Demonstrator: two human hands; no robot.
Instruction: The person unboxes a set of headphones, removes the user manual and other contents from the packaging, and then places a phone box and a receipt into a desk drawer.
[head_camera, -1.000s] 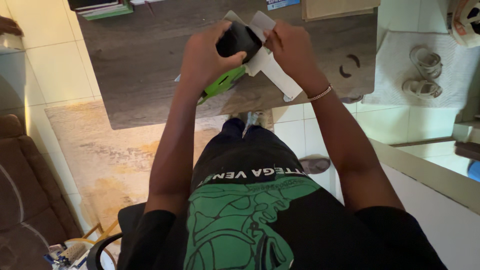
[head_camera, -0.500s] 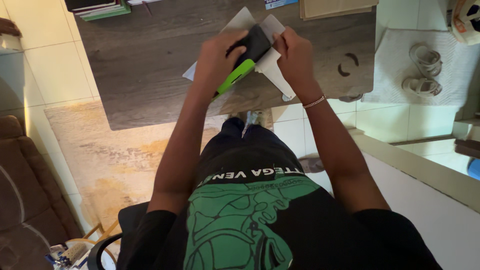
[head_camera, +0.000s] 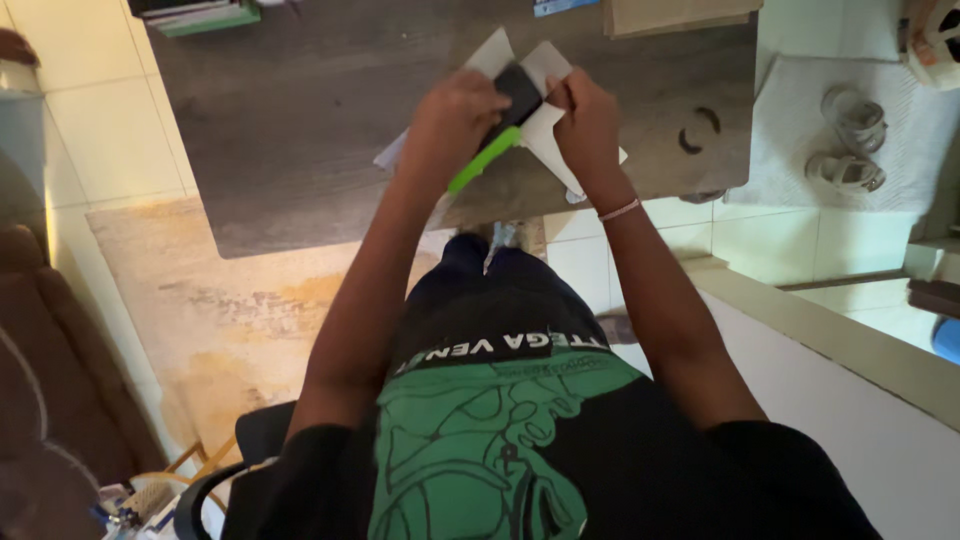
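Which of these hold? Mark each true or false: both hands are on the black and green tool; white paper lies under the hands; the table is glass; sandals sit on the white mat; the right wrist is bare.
1. Both hands grip the black and green tool. True: the left hand and right hand meet on it.
2. White paper lies under the hands. True.
3. The table is glass. False: it is dark grey wood grain.
4. Sandals sit on the white mat. True.
5. The right wrist is bare. False: it wears a thin bracelet.
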